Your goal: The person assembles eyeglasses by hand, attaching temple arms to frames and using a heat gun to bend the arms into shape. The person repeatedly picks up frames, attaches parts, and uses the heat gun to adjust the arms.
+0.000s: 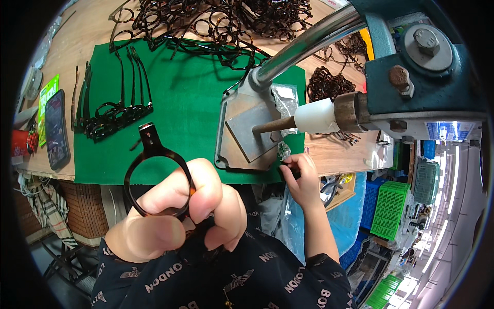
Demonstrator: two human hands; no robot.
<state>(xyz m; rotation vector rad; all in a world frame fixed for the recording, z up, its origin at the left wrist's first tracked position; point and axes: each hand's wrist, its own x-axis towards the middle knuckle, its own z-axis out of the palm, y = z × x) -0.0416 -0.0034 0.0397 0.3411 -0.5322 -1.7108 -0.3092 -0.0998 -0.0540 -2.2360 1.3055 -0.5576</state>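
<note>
Close to the camera, my left hand [190, 216] is closed on a dark tortoiseshell eyeglass frame [133, 172]. One round rim shows, with a metallic glint at its upper end piece [147, 130]; my fingers hide the rest. My right hand [303, 180] is at the table's front edge, just right of the press base. Its fingers are pinched together beside some crinkled clear plastic [283, 151]. Something dark shows at the fingertips, too small to name. On the press's grey metal base [226, 154] lies a square plate [247, 131] beneath a rod with a white collar [315, 116].
A green mat [180, 103] covers much of the wooden table. Glasses frames with temples [116, 121] lie at its left, near a phone [57, 129]. A large heap of frames [231, 26] fills the back. The press's column [309, 44] leans across the right; crates [391, 211] stand beyond.
</note>
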